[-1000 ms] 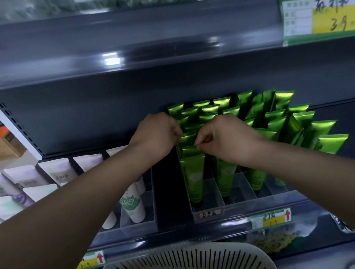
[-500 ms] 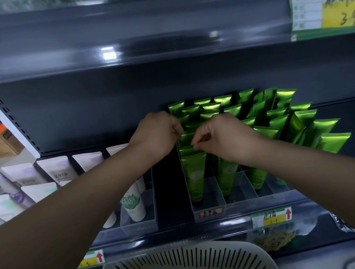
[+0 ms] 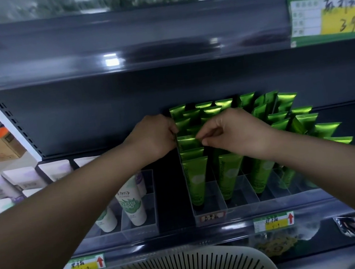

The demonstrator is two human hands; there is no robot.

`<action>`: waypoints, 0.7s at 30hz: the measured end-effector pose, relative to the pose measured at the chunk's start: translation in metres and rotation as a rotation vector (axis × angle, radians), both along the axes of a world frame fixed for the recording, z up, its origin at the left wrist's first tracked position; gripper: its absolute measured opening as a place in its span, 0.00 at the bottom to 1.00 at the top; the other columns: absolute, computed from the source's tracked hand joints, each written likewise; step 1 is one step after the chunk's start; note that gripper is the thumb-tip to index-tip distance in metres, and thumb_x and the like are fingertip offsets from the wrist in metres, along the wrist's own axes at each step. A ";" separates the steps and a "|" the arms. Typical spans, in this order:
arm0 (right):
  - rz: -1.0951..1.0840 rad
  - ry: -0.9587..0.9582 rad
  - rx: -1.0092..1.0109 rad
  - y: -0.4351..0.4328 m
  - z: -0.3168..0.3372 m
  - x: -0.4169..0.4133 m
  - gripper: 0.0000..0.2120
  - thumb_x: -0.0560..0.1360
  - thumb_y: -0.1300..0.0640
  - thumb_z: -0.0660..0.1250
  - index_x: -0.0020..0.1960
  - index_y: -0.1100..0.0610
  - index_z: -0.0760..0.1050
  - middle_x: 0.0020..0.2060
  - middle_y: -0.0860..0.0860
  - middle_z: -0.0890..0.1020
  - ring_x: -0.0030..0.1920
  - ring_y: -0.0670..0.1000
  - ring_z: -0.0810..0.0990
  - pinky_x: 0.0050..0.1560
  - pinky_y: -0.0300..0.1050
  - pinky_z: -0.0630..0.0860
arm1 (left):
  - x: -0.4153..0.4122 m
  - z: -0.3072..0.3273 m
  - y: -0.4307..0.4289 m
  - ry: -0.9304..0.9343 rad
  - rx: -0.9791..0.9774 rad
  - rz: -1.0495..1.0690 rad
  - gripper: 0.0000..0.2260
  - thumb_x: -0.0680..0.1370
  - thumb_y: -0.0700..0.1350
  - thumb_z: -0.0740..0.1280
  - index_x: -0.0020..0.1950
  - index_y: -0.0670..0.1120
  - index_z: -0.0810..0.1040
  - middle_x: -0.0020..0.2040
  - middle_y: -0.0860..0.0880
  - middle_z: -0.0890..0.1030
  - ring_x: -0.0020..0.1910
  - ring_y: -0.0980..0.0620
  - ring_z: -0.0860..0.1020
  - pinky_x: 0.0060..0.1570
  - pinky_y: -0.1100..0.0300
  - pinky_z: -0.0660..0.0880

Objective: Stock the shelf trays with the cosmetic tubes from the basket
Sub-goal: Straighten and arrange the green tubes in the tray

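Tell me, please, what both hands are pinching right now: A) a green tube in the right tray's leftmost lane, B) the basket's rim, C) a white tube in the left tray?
A: the left hand and the right hand each pinch the crimped top of one green tube in that lane.

Left hand (image 3: 152,137) and right hand (image 3: 237,133) have drawn slightly apart — green tube (image 3: 190,142) shows more.

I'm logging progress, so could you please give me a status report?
Left hand and right hand pinch the top edge of one green tube in the tray, left lane. Basket: no tubes visible. Nothing blocking.
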State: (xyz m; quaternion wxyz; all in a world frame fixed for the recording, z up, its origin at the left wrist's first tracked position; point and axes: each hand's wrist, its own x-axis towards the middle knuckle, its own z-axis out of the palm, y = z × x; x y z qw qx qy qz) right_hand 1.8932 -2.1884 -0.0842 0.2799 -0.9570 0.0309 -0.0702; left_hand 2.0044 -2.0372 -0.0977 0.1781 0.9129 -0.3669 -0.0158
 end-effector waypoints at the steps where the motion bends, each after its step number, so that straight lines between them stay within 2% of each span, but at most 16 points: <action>1: -0.006 -0.015 0.005 -0.002 0.001 0.001 0.07 0.73 0.61 0.70 0.51 0.55 0.82 0.43 0.49 0.84 0.44 0.44 0.81 0.48 0.33 0.75 | 0.002 0.003 0.000 -0.009 0.022 0.001 0.13 0.73 0.40 0.68 0.57 0.47 0.80 0.55 0.49 0.81 0.54 0.51 0.79 0.54 0.63 0.73; 5: -0.031 -0.097 -0.017 -0.010 0.005 0.012 0.07 0.72 0.64 0.70 0.48 0.57 0.83 0.40 0.50 0.83 0.37 0.40 0.77 0.38 0.23 0.70 | 0.014 0.011 -0.002 -0.059 -0.008 0.035 0.12 0.72 0.38 0.66 0.54 0.47 0.80 0.54 0.49 0.82 0.54 0.50 0.79 0.53 0.63 0.73; 10: -0.053 -0.139 -0.151 -0.019 0.007 0.026 0.10 0.71 0.64 0.70 0.52 0.56 0.82 0.46 0.52 0.84 0.47 0.48 0.81 0.48 0.32 0.71 | 0.025 0.009 -0.011 -0.052 -0.124 0.074 0.12 0.71 0.40 0.70 0.54 0.47 0.79 0.51 0.50 0.81 0.52 0.52 0.79 0.48 0.67 0.69; 13: -0.061 -0.119 -0.220 -0.021 0.003 0.035 0.11 0.72 0.63 0.69 0.54 0.56 0.81 0.50 0.52 0.83 0.52 0.50 0.80 0.50 0.33 0.69 | 0.031 0.003 -0.016 -0.015 -0.165 0.092 0.13 0.71 0.43 0.72 0.54 0.47 0.78 0.51 0.49 0.81 0.51 0.53 0.79 0.48 0.67 0.69; 17: -0.048 -0.088 -0.285 -0.021 -0.002 0.043 0.11 0.73 0.62 0.69 0.54 0.56 0.81 0.51 0.53 0.83 0.53 0.51 0.80 0.51 0.34 0.69 | 0.036 -0.003 -0.022 0.040 -0.172 0.113 0.12 0.71 0.44 0.73 0.53 0.45 0.81 0.51 0.47 0.83 0.54 0.50 0.79 0.56 0.60 0.74; 21: -0.026 -0.074 -0.299 -0.020 -0.007 0.051 0.10 0.73 0.62 0.68 0.53 0.56 0.82 0.50 0.52 0.84 0.51 0.50 0.81 0.51 0.34 0.70 | 0.040 -0.008 -0.022 0.028 -0.180 0.125 0.07 0.71 0.44 0.73 0.48 0.46 0.83 0.48 0.49 0.84 0.50 0.52 0.80 0.51 0.64 0.73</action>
